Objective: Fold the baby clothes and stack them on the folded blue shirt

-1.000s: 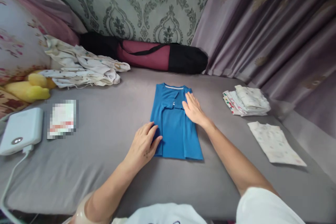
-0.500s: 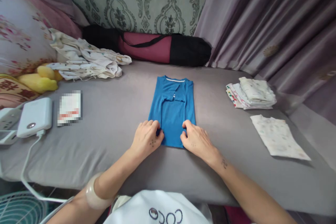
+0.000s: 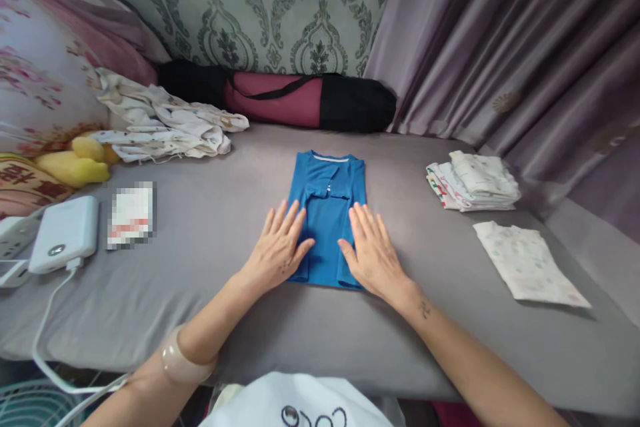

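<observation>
A blue shirt (image 3: 327, 207), folded into a narrow rectangle with its collar away from me, lies on the grey sheet (image 3: 210, 240) in the middle. My left hand (image 3: 280, 247) rests flat on its lower left edge, fingers stretched out. On the lower right edge my right hand (image 3: 371, 250) lies flat, fingers spread. Neither hand holds anything.
A stack of folded light clothes (image 3: 473, 181) and one flat folded cloth (image 3: 527, 263) lie at the right. Crumpled white garments (image 3: 160, 127) and a yellow plush toy (image 3: 75, 163) sit at the back left. A white power bank (image 3: 63, 233) with a cable lies left. A maroon-black bag (image 3: 300, 100) lines the wall.
A second ago my right hand lay near the collar; it came down to the hem. Both hands pinched the lower edge, then opened out flat on the shirt's sides.
</observation>
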`<state>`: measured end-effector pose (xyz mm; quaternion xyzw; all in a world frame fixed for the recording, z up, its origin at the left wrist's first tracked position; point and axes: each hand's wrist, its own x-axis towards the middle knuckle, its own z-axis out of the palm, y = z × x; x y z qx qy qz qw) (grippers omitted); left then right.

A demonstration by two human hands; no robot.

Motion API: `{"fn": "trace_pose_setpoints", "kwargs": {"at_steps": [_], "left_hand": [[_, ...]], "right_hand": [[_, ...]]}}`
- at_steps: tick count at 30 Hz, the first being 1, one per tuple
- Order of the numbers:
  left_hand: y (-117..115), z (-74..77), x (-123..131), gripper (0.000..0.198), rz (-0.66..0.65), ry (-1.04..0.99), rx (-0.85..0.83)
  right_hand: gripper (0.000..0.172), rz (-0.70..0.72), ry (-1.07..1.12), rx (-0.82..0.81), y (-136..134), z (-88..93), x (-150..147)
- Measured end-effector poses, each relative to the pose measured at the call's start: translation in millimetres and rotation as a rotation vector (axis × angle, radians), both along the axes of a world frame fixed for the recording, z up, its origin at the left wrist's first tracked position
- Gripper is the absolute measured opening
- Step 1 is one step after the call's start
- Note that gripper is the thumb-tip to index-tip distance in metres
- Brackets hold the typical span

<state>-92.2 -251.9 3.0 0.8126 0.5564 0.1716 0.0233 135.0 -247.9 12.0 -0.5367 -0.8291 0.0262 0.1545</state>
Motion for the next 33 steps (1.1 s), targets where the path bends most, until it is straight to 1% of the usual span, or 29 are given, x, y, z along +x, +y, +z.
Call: {"fn": "trace_pose_setpoints", "kwargs": {"at_steps": [2,3,5,7,10,12,14,17,20,24,29,31,33], "left_hand": [[2,-13.2,1,0.065,-0.063,0.094,-0.106],[2,-17.2,1,0.066,-0.081,0.122,-0.156],[1,-18.1,1,0.067,-0.083,0.134,-0.213],[-1,-10.0,-2,0.066,-0.087,0.097,-0.239],[-10,8.8,-11,0.063,-0.128,-0.01,-0.239],[-19,17.5,-21,0.058,-0.175,-0.078,-0.204],[-28,19.6,-32,0.05,-0.216,-0.119,-0.166],[-38,13.1,-46,0.032,-0.242,-0.123,-0.128],[-43,6.7,-52,0.026,-0.288,-0.086,-0.1],[-43,6.8,-51,0.026,-0.323,-0.013,-0.092],[-41,7.7,-45,0.029,-0.327,-0.011,-0.055],[-39,11.1,-41,0.028,-0.315,-0.037,-0.064],[-36,18.7,-37,0.026,-0.293,-0.1,-0.09]], "right_hand": [[0.061,0.075,-0.062,-0.106,1,-11.5,1],[0.062,0.095,-0.077,-0.165,1,-15.5,1],[0.064,0.106,-0.063,-0.257,2,-17.9,4],[0.064,0.128,0.007,-0.329,1,-13.2,9],[0.06,0.177,0.137,-0.381,-7,1.3,21],[0.055,0.196,0.19,-0.358,-18,11.1,32],[0.047,0.218,0.195,-0.329,-31,18.0,42],[0.037,0.264,0.151,-0.282,-46,21.6,55],[0.03,0.332,0.096,-0.22,-51,19.9,60],[0.024,0.36,0.027,-0.157,-51,16.1,58],[0.027,0.353,0.023,-0.118,-50,13.9,53],[0.026,0.346,0.046,-0.137,-47,15.8,52],[0.024,0.334,0.096,-0.178,-42,20.3,51]]}}
